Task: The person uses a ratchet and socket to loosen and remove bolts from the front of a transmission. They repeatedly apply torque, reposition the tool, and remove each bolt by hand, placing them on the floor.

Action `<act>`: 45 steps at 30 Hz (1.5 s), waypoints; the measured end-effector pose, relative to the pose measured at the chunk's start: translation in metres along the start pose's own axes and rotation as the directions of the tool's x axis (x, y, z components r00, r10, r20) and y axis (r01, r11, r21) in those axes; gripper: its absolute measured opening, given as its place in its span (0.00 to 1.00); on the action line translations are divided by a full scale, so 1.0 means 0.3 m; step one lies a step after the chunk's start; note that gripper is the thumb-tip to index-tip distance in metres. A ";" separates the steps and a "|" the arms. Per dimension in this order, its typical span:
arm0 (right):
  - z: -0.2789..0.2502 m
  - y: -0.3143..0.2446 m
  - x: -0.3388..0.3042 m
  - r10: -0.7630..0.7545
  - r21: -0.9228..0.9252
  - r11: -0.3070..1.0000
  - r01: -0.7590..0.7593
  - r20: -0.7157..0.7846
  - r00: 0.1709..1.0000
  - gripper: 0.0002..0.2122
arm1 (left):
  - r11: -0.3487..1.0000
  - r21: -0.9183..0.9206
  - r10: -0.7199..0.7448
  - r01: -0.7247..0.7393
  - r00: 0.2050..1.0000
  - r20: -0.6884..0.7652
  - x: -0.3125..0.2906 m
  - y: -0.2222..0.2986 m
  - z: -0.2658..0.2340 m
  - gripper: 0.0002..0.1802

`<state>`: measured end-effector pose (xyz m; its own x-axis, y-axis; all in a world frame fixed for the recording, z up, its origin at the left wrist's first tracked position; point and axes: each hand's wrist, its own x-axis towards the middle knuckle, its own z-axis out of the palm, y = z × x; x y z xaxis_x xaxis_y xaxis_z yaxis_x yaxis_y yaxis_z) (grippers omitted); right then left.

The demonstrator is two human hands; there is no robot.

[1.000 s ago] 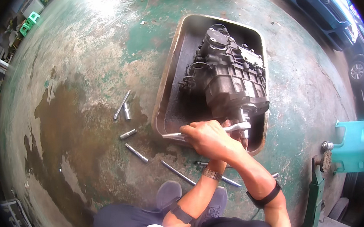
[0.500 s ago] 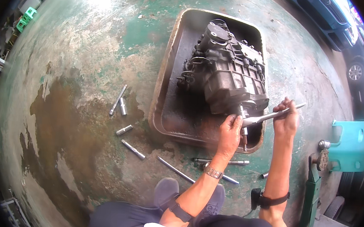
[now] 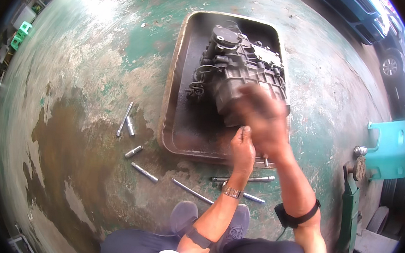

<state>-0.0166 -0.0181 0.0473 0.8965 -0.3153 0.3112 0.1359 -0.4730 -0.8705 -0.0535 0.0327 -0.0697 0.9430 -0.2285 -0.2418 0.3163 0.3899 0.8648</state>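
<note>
A grey metal gearbox (image 3: 221, 73) lies in a dark, rectangular tray (image 3: 170, 80) on the floor in front of me. My left hand (image 3: 243, 149) is closed at the gearbox's near end, thumb pressed against the fingers; what they grip is hidden. Close beside it, my right hand (image 3: 262, 117) is smeared by motion in front of the gearbox's near face, so its fingers cannot be read. Below the right hand, a short metal tip (image 3: 266, 160) shows at the tray's near rim.
Between the tray and my feet lie a thick metal bar (image 3: 253, 179) and a thin rod (image 3: 189, 190). Sockets and extensions (image 3: 134, 152) lie to the left. A green jack (image 3: 348, 216) and a turquoise stool (image 3: 393, 150) stand at right; parked cars (image 3: 361, 17) are farther back.
My right hand has swung left from the tray's right side to over the gearbox's near end. The long silver wrench it held no longer shows. My left hand stays near the same spot.
</note>
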 end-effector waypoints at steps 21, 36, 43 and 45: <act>-0.238 0.075 -0.043 0.640 0.838 0.543 0.057 -0.456 0.618 0.15 | 0.975 -0.063 -0.205 0.213 0.973 0.110 0.034 0.065 -0.011 0.12; 0.005 -0.092 -0.050 -0.154 -0.109 0.980 0.169 0.134 0.979 0.08 | 0.798 -0.524 -0.263 0.298 0.954 0.143 0.031 0.135 0.020 0.13; -0.113 -0.053 -0.107 0.132 0.325 0.946 -0.011 -0.353 0.926 0.08 | 0.934 -0.012 -0.352 0.356 0.927 0.132 0.073 0.091 -0.019 0.11; -0.195 -0.042 -0.119 0.309 0.593 0.805 -0.019 -0.392 0.867 0.11 | 0.946 -0.006 -0.318 0.323 0.932 0.175 0.078 0.080 -0.024 0.11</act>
<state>-0.0750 -0.0490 0.0695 0.6537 -0.7416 0.1505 0.3428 0.1129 -0.9326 -0.0230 0.0430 -0.0577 0.7603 -0.4928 -0.4231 0.6049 0.3000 0.7376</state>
